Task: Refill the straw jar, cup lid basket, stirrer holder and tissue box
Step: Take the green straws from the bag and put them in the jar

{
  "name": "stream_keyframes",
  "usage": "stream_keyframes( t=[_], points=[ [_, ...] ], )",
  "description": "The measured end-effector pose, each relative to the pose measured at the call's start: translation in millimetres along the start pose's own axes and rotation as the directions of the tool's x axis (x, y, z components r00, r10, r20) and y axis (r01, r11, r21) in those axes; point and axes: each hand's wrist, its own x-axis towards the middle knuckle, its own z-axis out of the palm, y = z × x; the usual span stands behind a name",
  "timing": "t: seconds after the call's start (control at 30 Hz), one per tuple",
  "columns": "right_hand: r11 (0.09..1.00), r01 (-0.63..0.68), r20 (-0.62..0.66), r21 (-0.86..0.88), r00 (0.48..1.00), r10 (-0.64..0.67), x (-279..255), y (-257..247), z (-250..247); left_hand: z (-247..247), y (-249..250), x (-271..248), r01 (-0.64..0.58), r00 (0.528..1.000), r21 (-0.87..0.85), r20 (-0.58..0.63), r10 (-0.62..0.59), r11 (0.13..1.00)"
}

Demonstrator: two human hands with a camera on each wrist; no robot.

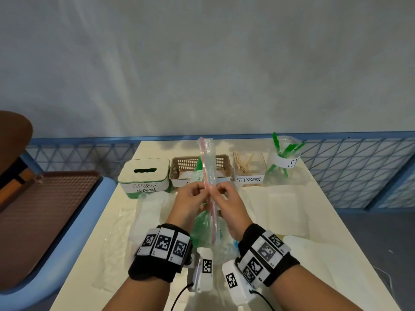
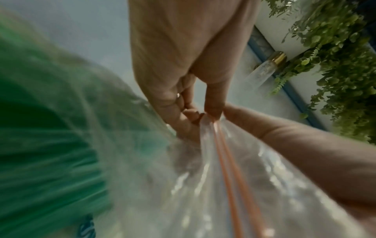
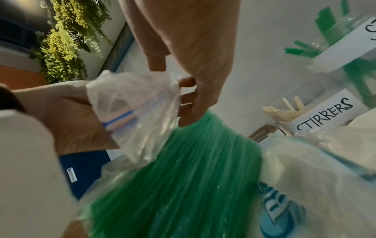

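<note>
A clear zip bag [image 1: 207, 162] with a red seal strip stands upright over the table's middle, green straws [image 1: 201, 223] inside its lower part. My left hand [image 1: 199, 189] and right hand [image 1: 221, 189] pinch the bag's top on either side of the seal. The left wrist view shows my left hand [image 2: 195, 112] and my right thumb [image 2: 254, 125] on the seal [image 2: 221, 153]. In the right wrist view my right hand [image 3: 189, 90] and left hand [image 3: 61, 112] hold the crumpled bag top [image 3: 132, 104] above the straws [image 3: 183, 177]. The straw jar [image 1: 284, 162] holds a few green straws.
Along the back stand the tissue box [image 1: 143, 176], the cup lid basket [image 1: 184, 167] and the stirrer holder [image 1: 249, 169] with wooden sticks. Clear plastic packs [image 1: 148, 212] [image 1: 283, 209] lie on the white table either side of my hands. A brown tray [image 1: 45, 198] sits left.
</note>
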Motion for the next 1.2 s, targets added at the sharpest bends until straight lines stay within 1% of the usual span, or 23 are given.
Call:
stream_keyframes(
  t=[0.1,0.17,0.2,0.27,0.3,0.33,0.37,0.4,0.47,0.5,0.53,0.63,0.67,0.73,0.77,0.8,0.87,0.9,0.93,0.97,1.03,1.1,1.2],
  points=[
    [0.999,0.041,0.074,0.017,0.996,-0.042,3,-12,-1,-4,8,0,-0.033,0.999,-0.021,-0.013,0.033,0.999],
    [0.997,0.034,0.154,0.075,0.987,-0.045,9,-26,2,-9,22,-1,-0.151,0.987,0.031,-0.059,0.152,0.988],
    [0.993,0.025,0.184,0.114,0.982,-0.045,10,-34,5,-10,31,-2,-0.233,0.968,0.064,-0.085,0.237,0.97],
    [0.967,-0.029,0.229,0.254,0.973,-0.031,16,-45,13,-11,48,-4,-0.389,0.907,0.13,-0.123,0.404,0.912],
    [0.946,-0.055,0.239,0.319,0.971,-0.025,18,-48,16,-11,52,-5,-0.439,0.876,0.184,-0.127,0.464,0.879],
    [0.931,-0.072,0.242,0.357,0.97,-0.018,19,-48,17,-9,55,-5,-0.465,0.86,0.222,-0.115,0.497,0.857],
    [0.922,-0.092,0.234,0.377,0.972,0.001,20,-45,16,-7,55,-4,-0.459,0.866,0.239,-0.092,0.491,0.855],
    [0.92,-0.106,0.222,0.376,0.975,0.022,19,-40,13,-5,51,-4,-0.429,0.889,0.231,-0.062,0.453,0.874],
    [0.932,-0.137,0.186,0.335,0.979,0.077,15,-26,4,0,35,-1,-0.296,0.952,0.187,-0.018,0.305,0.937],
    [0.94,-0.152,0.173,0.306,0.98,0.102,13,-18,-1,2,25,-1,-0.233,0.972,0.177,0.002,0.237,0.956],
    [0.949,-0.169,0.157,0.267,0.979,0.13,11,-11,-6,4,14,0,-0.199,0.979,0.196,0.004,0.202,0.96],
    [0.953,-0.234,0.07,0.194,0.972,0.225,3,6,-17,10,-12,3,-0.161,0.986,0.26,-0.005,0.168,0.952],
    [0.956,-0.234,0.03,0.179,0.972,0.232,1,10,-20,12,-16,1,-0.136,0.99,0.276,-0.002,0.142,0.952],
    [0.978,-0.185,-0.042,0.096,0.981,0.189,-3,14,-28,16,-19,-1,-0.101,0.995,0.26,0.002,0.104,0.96],
    [0.987,-0.151,-0.078,0.056,0.985,0.155,-4,15,-33,16,-18,-2,-0.08,0.996,0.21,-0.022,0.086,0.974],
    [0.992,-0.124,-0.12,0.032,0.985,0.127,-5,14,-40,15,-15,-1,-0.053,0.996,0.149,-0.066,0.064,0.987],
    [0.992,-0.1,-0.196,0.076,0.974,0.114,-4,11,-52,7,-4,4,-0.052,0.984,0.089,-0.168,0.067,0.995],
    [0.988,-0.095,-0.18,0.122,0.977,0.116,-4,6,-55,2,1,7,-0.074,0.978,0.087,-0.188,0.089,0.993],
    [0.985,-0.102,-0.124,0.141,0.985,0.12,-5,1,-54,-2,4,10,-0.085,0.979,0.096,-0.179,0.101,0.992],
    [0.986,-0.128,-0.039,0.107,0.99,0.132,-5,-4,-50,-2,6,12,-0.079,0.985,0.105,-0.148,0.094,0.991],
    [0.989,-0.149,0.126,-0.021,0.981,0.15,-5,-11,-33,1,5,11,-0.021,0.998,0.126,-0.064,0.029,0.992],
    [0.993,-0.094,0.178,-0.078,0.978,0.106,-3,-16,-16,1,-1,9,-0.031,0.999,0.129,-0.01,0.033,0.991],
    [0.995,-0.072,0.208,-0.07,0.974,0.085,1,-19,-6,-13,4,2,-0.135,0.991,0.163,0.037,0.131,0.977]
  ],
)
